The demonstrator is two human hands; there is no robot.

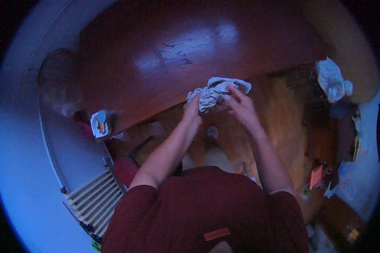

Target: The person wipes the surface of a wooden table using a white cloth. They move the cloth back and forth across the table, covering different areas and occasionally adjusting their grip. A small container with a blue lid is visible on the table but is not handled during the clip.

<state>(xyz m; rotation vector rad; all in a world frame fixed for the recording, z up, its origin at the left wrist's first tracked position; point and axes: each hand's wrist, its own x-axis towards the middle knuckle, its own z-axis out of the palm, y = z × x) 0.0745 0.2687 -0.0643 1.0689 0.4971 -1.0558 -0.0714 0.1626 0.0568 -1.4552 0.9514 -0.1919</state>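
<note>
A crumpled, light grey cloth [213,96] is bunched up between my two hands, over the near edge of a dark reddish-brown table [126,80]. My left hand [192,109] grips its left end, the fingers closed and partly hidden by the folds. On the right side my right hand [240,105] has its fingers curled onto the bunched fabric, with a loop of cloth standing out beyond them. Glossy streaks that look wet [185,48] shine on the tabletop ahead of the cloth.
A white container [99,125] with small items stands at the table's left corner. Below it to the left is a ribbed radiator [95,200]. A whitish bundle [330,80] lies at the far right by a tan surface [346,42]. Wooden floor [283,126] shows beneath my arms.
</note>
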